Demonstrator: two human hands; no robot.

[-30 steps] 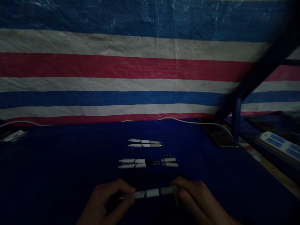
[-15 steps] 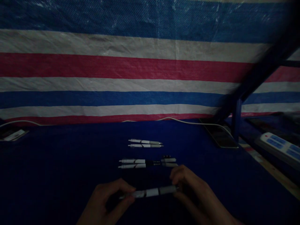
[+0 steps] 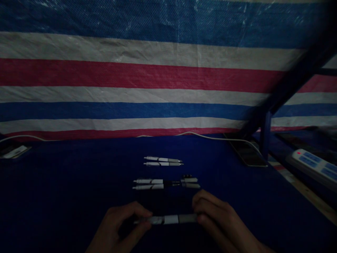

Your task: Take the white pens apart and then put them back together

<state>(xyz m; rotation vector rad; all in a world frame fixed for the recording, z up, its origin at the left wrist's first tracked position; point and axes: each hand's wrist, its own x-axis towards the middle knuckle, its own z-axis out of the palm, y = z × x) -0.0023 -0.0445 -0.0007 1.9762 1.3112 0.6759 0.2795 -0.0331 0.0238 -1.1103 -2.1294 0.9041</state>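
A white and grey pen [image 3: 171, 219] lies level between my two hands, low in the picture. My left hand [image 3: 126, 225] pinches its white clip end between thumb and fingers. The grey tip end is in the closed fingers of my right hand [image 3: 218, 219], which hide the point. Beyond them on the blue table [image 3: 79, 182] lie two pens taken apart, their white barrels [image 3: 150, 184] at the left and grey grips [image 3: 191, 182] at the right, with small dark pieces [image 3: 187, 175] behind. Farther back rest two whole pens [image 3: 163, 161], side by side.
A dark phone [image 3: 247, 151] lies at the back right under a white cable [image 3: 216, 138], beside a blue metal frame [image 3: 265, 135]. At the far right is a white power strip [image 3: 316, 163]. Striped sheeting [image 3: 158, 77] hangs behind the table.
My right fingers have closed around the pen's tip end, and the pen has turned slightly to lie more level. My left hand keeps its pinch in the same place.
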